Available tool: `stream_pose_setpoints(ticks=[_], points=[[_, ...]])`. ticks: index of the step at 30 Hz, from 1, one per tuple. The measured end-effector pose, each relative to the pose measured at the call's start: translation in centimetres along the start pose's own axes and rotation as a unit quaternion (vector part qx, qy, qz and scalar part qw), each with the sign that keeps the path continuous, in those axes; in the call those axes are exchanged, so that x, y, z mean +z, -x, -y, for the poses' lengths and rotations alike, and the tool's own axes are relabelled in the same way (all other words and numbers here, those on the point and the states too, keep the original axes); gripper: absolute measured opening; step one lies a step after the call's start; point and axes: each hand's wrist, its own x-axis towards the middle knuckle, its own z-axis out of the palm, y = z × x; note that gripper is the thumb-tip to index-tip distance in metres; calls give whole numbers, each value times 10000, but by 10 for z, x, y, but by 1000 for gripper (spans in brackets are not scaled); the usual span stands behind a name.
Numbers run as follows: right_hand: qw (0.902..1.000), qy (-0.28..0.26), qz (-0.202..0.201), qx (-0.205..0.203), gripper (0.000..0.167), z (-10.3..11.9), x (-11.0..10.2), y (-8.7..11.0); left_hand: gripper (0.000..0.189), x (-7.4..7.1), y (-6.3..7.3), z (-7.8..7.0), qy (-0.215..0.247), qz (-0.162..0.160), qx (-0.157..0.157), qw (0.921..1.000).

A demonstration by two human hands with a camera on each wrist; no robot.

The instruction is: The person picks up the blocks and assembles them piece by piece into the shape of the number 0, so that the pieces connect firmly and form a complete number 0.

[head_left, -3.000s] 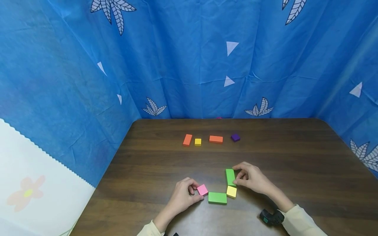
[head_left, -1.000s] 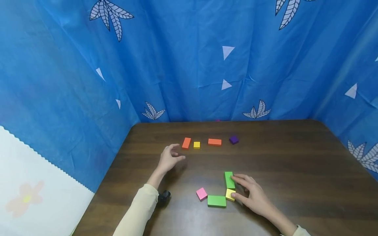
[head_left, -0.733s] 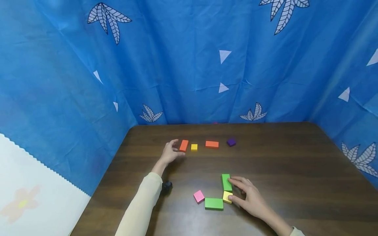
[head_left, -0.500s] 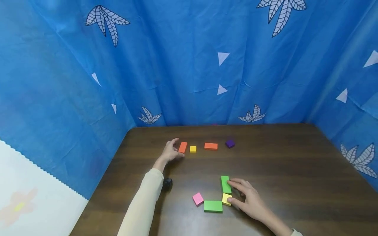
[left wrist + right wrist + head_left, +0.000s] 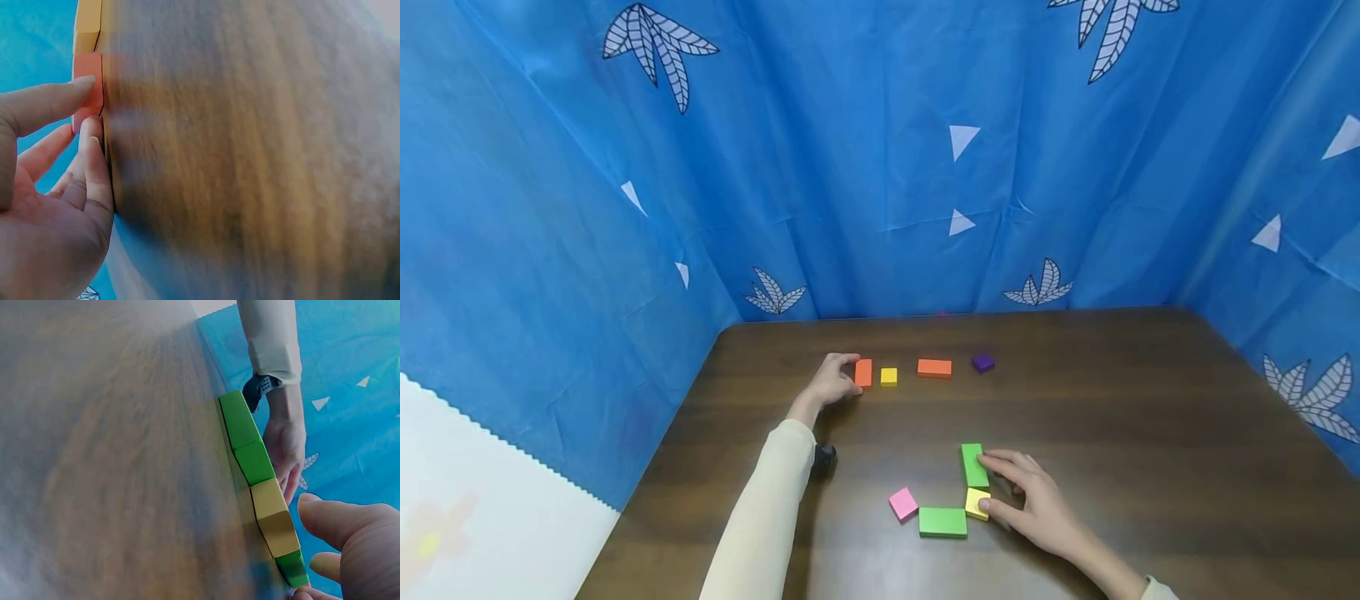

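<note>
My left hand [image 5: 831, 382] pinches an orange rectangular block [image 5: 863, 372] at the far left of the table, thumb on its near end and a finger at its far end. In the left wrist view the thumb lies against the orange block [image 5: 89, 69]. My right hand [image 5: 1033, 504] hovers by a corner of blocks, its fingers relaxed. The index fingertip is at the upright-running green block [image 5: 973, 463] and the thumb tip beside the pale yellow square block [image 5: 977, 503]. Another green block [image 5: 942, 522] extends left from the yellow one, and a pink block [image 5: 903, 504] sits turned at its left end.
Right of the left hand lie a small yellow block [image 5: 889, 377], a second orange block [image 5: 934, 368] and a purple block [image 5: 983, 362]. A blue curtain [image 5: 925, 167] hangs behind the dark wooden table [image 5: 1112, 400].
My left hand has left the pink block, reached to the far orange block and taken hold of it; that block has turned straighter. The right hand has slid nearer, from the green block toward the yellow.
</note>
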Motion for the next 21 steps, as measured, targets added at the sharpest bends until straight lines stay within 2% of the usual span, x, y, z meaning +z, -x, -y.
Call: stream_pose_setpoints(ticks=[8, 13, 18, 21], points=[[9998, 159, 142, 52, 53, -2, -1, -1, 61, -3, 0, 2, 290, -46, -174, 9994], [9997, 127, 171, 82, 53, -1, 0, -2, 59, -4, 4, 2, 374, -198, -259, 9988], [9996, 85, 248, 107, 54, 0, -1, -3, 61, -8, 12, 2, 383, -233, -316, 9985], [9997, 93, 228, 29, 54, -2, -3, -3, 61, -9, 20, -1, 495, -236, -219, 9983]])
